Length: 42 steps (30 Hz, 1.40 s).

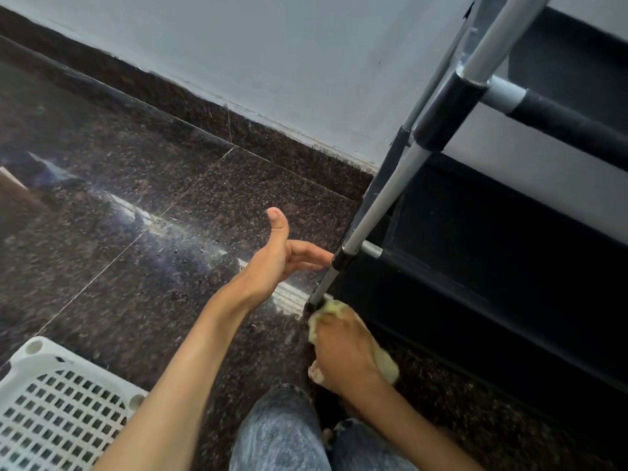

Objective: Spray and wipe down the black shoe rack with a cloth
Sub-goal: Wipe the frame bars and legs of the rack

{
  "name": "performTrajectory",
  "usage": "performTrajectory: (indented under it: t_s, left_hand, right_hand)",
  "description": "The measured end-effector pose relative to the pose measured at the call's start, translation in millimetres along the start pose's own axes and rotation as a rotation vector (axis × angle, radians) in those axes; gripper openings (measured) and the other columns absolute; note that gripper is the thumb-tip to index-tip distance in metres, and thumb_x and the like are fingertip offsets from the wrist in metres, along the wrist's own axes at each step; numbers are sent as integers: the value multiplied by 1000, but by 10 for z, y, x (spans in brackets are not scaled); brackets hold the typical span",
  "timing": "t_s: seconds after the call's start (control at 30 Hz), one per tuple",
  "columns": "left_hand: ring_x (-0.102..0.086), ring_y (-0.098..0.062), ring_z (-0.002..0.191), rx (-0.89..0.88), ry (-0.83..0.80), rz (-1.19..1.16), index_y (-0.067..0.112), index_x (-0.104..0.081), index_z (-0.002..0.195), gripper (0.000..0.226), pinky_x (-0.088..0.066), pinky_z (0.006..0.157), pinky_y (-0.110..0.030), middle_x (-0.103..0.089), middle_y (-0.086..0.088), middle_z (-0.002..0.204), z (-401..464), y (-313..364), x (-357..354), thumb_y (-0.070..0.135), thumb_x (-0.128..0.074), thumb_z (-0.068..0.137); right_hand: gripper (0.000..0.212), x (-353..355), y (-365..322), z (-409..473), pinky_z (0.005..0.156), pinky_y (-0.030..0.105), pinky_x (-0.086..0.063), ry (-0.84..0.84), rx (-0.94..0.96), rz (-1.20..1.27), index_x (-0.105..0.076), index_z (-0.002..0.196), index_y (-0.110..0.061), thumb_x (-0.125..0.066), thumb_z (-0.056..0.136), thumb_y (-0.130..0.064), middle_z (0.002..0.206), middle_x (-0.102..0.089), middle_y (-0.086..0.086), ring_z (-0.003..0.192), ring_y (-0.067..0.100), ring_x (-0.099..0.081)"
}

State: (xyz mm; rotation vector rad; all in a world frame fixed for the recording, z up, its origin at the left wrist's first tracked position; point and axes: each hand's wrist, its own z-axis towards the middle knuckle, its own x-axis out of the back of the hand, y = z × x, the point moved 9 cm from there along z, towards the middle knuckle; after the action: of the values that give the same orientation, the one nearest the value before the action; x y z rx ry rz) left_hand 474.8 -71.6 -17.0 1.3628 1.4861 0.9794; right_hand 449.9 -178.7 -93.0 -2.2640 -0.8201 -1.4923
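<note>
Contact is confirmed at the foot of the shoe rack [475, 232]: my right hand [343, 355] grips a bunched yellow cloth [331, 309], fingers curled round it, and presses its leading edge against the base of the near silver upright [373, 209] where that leg meets the floor [136, 198]. I judge the cloth is bunched so that it can be worked round the narrow tube and the black foot cap. My left hand [289, 258] is open, thumb raised, fingers straight and reaching toward the black connector [341, 261] on the same leg; the fingertips appear to touch it or stand just beside it, and I cannot tell which. I take this as bracing, to keep the light frame from shifting under the wiping pressure. The rack stands against the pale wall [272, 62], its black fabric shelves stepping up to the right. No spray bottle is in view, so I judge the work to be in the wiping step, at the lowest part of the frame. A white perforated plastic basket [57, 402] sits at lower left, well apart from the rack. Denim-clad knees [282, 433] indicate a crouched or kneeling posture near the leg.
</note>
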Motion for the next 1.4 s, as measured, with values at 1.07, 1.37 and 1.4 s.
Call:
performTrajectory:
  t_s: [1.07, 1.37, 1.4]
  left_hand:
    - [-60, -12, 102, -172, -127, 163, 15, -66, 101, 39, -44, 97, -33, -69, -7, 103, 153, -217, -268, 41, -41, 87]
    - [-54, -2, 82, -224, -37, 210, 8, -59, 91, 42, -44, 81, -27, -59, 3, 85, 111, -208, -332, 41, -31, 89]
    - [-55, -6, 84, -225, -7, 203, 10, -60, 92, 40, -44, 81, -30, -62, -2, 87, 102, -204, -306, 40, -34, 90]
  right_hand:
    - [50, 35, -319, 105, 90, 40, -42, -149, -149, 369, -57, 117, -11, -51, 86, -50, 126, -52, 12, 119, 34, -41]
    - [37, -198, 158, -107, 99, 32, -41, -13, -226, 567, -54, 123, -13, -50, 91, -31, 126, -57, 6, 120, 26, -50]
    - [35, -168, 219, -128, 97, 31, -43, -4, -200, 607, -57, 121, -13, -50, 91, -30, 123, -60, 6, 117, 25, -53]
